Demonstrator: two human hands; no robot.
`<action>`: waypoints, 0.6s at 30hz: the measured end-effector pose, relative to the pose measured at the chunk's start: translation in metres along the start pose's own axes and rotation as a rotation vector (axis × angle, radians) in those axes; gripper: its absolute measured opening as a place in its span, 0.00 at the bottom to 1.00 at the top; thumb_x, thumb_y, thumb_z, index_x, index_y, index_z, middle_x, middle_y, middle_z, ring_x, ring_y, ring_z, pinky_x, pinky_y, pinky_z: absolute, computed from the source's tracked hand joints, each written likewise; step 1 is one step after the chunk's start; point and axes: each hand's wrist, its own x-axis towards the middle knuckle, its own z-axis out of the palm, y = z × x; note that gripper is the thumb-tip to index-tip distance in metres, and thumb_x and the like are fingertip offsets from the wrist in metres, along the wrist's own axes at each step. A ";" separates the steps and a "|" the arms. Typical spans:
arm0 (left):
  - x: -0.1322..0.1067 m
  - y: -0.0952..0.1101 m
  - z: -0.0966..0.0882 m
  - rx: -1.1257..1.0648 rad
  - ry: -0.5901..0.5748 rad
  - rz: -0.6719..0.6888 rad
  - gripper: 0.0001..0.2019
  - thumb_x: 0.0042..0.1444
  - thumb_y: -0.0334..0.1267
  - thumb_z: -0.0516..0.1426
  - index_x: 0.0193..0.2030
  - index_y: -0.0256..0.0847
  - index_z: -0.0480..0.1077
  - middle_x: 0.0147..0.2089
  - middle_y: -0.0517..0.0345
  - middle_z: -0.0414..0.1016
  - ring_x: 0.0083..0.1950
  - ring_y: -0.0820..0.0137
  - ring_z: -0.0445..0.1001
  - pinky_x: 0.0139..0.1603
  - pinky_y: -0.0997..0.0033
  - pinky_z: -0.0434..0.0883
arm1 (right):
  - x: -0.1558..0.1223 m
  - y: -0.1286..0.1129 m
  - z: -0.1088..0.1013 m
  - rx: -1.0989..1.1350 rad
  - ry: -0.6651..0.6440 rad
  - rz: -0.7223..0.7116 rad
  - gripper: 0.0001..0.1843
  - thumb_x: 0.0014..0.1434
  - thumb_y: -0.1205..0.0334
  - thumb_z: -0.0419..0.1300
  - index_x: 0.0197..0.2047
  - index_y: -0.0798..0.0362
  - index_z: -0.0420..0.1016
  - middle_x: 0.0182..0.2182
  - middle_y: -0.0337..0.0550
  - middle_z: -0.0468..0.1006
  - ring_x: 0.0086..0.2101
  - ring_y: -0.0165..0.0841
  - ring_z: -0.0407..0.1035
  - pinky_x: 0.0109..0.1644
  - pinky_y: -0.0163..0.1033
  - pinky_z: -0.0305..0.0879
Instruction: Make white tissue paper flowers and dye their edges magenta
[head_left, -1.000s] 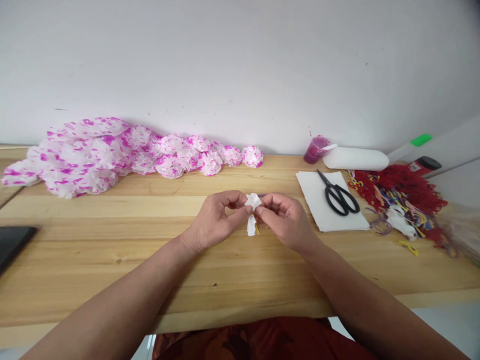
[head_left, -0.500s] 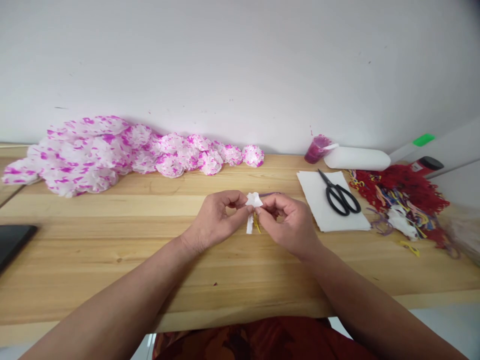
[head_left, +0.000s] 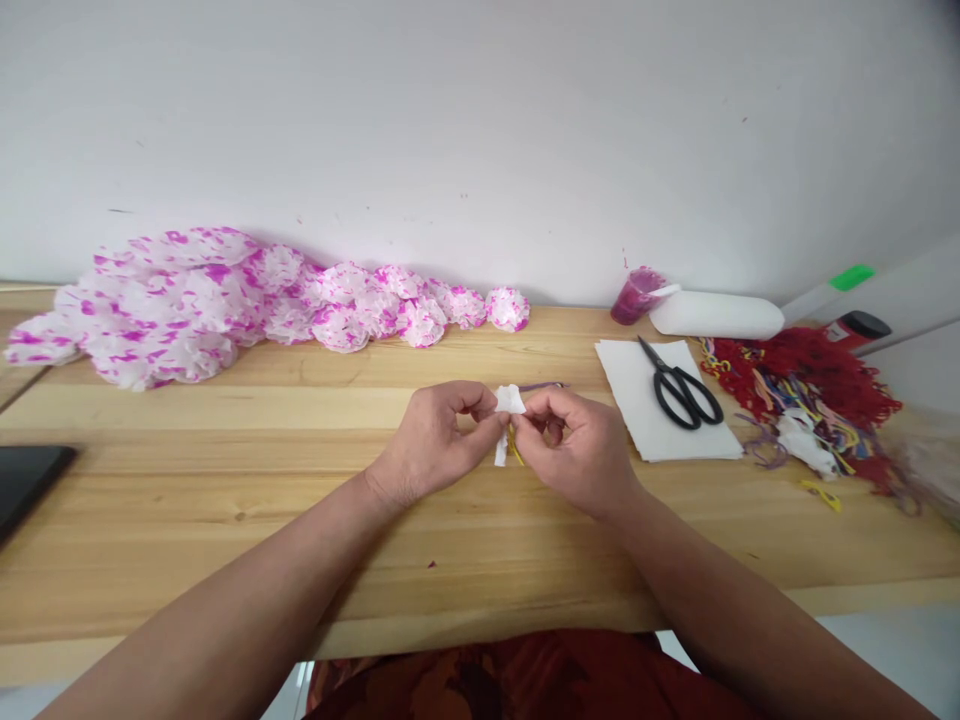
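Observation:
Both hands meet over the middle of the wooden table [head_left: 225, 520]. My left hand [head_left: 435, 440] pinches a small folded white paper bundle [head_left: 508, 402] between thumb and fingers. My right hand [head_left: 574, 445] is closed on the same bundle from the right, its fingers on a thin yellow tie [head_left: 513, 446] that hangs beside the paper's lower end. A purple strand [head_left: 541, 386] lies just behind my right hand.
A row of pink-and-white paper flowers [head_left: 225, 305] lies along the wall at the back left. Black scissors [head_left: 681, 384] rest on white paper sheets [head_left: 637, 400] at right, beside a pink cup [head_left: 634, 296], a white roll [head_left: 716, 316] and a heap of coloured ties [head_left: 810, 390]. A dark object [head_left: 26, 475] sits at the left edge.
The hands have stayed in place. The right fingers have shifted lower on the bundle, and the yellow tie shows more clearly beside the paper.

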 end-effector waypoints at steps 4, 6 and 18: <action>0.000 0.002 0.000 -0.037 -0.024 -0.047 0.12 0.59 0.40 0.58 0.28 0.35 0.74 0.27 0.61 0.73 0.31 0.73 0.67 0.31 0.74 0.62 | 0.001 -0.002 -0.001 0.057 -0.026 0.027 0.07 0.54 0.67 0.61 0.25 0.53 0.70 0.20 0.34 0.70 0.22 0.25 0.59 0.28 0.32 0.59; 0.001 0.002 -0.001 -0.064 -0.046 -0.075 0.13 0.59 0.41 0.58 0.29 0.35 0.74 0.28 0.60 0.73 0.31 0.72 0.68 0.31 0.74 0.63 | 0.002 -0.002 -0.001 0.100 -0.047 0.068 0.07 0.54 0.67 0.61 0.25 0.53 0.69 0.20 0.34 0.69 0.22 0.24 0.59 0.27 0.32 0.58; 0.002 0.000 -0.002 -0.160 -0.117 -0.138 0.13 0.59 0.44 0.59 0.32 0.36 0.74 0.28 0.61 0.72 0.31 0.73 0.66 0.30 0.75 0.62 | 0.005 0.004 0.000 0.268 -0.120 0.253 0.06 0.51 0.64 0.62 0.25 0.54 0.70 0.21 0.35 0.69 0.23 0.25 0.59 0.26 0.31 0.58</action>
